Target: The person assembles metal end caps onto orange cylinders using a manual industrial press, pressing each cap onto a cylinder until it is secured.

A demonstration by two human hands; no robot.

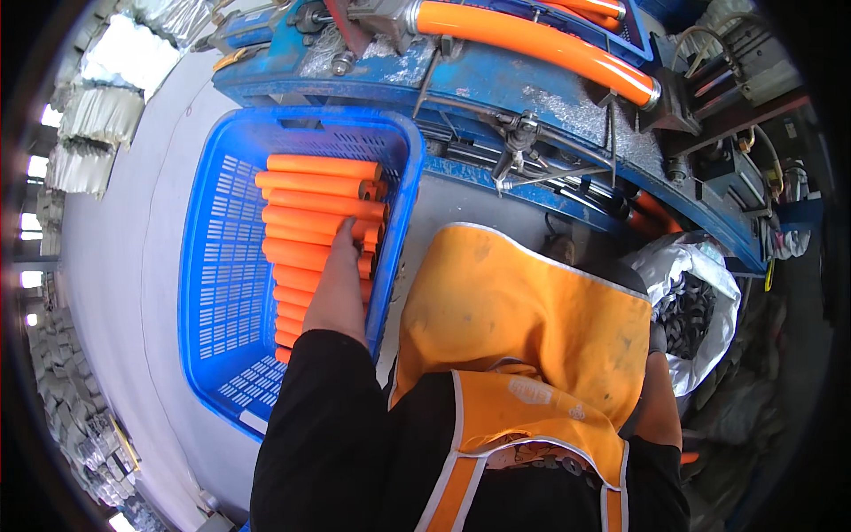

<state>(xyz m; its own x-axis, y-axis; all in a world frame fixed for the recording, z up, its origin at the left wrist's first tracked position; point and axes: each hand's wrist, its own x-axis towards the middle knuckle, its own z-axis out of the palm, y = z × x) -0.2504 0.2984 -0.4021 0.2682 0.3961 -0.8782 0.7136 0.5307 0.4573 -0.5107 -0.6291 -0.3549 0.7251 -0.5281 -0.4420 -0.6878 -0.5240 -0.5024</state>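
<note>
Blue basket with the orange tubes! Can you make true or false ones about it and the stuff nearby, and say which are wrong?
1. The orange tubes in the blue basket stand upright. False: they lie on their sides.
2. The left hand is at the tubes. True.
3. The white sack is on the person's left. False: it is on the right.
4. The sack holds dark pieces. True.
5. The person's apron is green. False: it is yellow-orange.
</note>
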